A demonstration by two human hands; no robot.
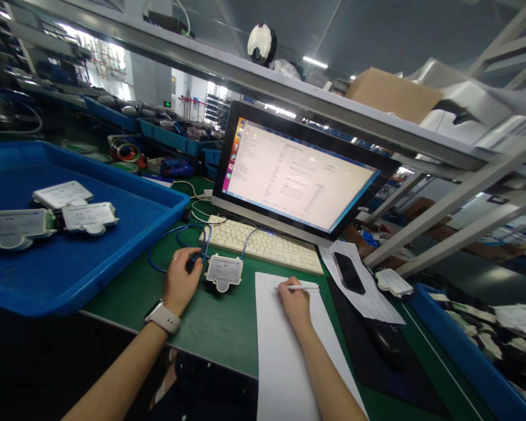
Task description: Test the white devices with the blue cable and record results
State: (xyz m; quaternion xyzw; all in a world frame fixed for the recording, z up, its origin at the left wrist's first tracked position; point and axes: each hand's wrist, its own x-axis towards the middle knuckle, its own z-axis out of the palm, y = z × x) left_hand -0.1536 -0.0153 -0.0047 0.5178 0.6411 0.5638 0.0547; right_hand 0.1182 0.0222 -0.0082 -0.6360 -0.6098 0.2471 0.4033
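Observation:
My right hand [295,301] is closed round a white pen [305,287], its tip near the upper part of a white sheet of paper [276,351]. My left hand [182,279], with a watch at the wrist, has thumb and fingers pinched on a dark cable connector [193,258]. A blue cable [156,268] loops from there over the green tabletop [219,327]. Just right of the left hand lies a labelled white module [224,271], apart from the paper. Whether the connector is plugged into the module I cannot tell.
A blue tray [127,251] at left holds several similar modules. Behind my hands are a cream keyboard [263,244] and a lit monitor [293,175]. On the right lie a phone [349,272], a black mouse [383,344] and a blue bin [469,351] of parts. A shelf [289,88] crosses above.

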